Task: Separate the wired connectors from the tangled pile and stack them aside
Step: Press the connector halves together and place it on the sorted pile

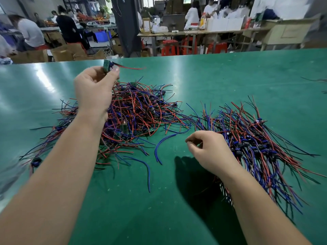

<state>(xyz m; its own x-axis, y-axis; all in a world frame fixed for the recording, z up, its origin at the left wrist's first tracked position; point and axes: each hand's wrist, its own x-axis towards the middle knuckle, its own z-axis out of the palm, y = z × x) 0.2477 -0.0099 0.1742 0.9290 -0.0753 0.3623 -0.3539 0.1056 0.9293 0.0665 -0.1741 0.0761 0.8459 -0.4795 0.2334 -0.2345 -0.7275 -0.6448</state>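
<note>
A green table (230,76) was found to carry two heaps. The pile (138,110), left of centre, was judged the larger and lay tangled. The stack (256,142), at right, was laid roughly parallel. Roughly half the work was judged outstanding. The left hand (93,89) was raised over the pile's far edge. The right hand (207,149) was curled beside the stack, any contents undeterminable. One connector (108,67) was pinched in the left fingertips.

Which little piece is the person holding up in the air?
Start at the big green table and find the messy pile of wires on the left. Above it, the left hand pinches a small green board with a blue plug. It is the only piece lifted off the table, its red wire sticking right.
</note>
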